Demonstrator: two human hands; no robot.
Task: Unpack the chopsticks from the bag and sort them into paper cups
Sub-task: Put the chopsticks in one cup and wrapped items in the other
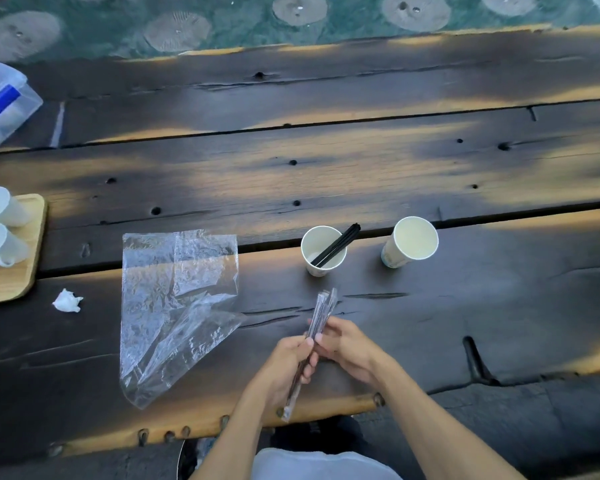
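Observation:
Both hands hold a pair of chopsticks in a clear wrapper [321, 315] near the table's front edge. My left hand [288, 362] grips the lower half of the wrapped pair. My right hand [347, 344] pinches it a little higher. The wrapper's top end sticks up past the fingers. Behind the hands stand two paper cups. The left cup [323, 250] holds black chopsticks [336, 244] leaning to the right. The right cup [411, 241] looks empty. A crumpled clear plastic bag [177, 306] lies flat to the left of my hands.
A wooden tray [25, 271] with white mugs [0, 240] sits at the left edge. A crumpled white tissue [67, 301] lies beside it. A clear lidded box with a blue clip [0, 102] stands at the far left. The dark plank table [326, 161] has gaps and knots.

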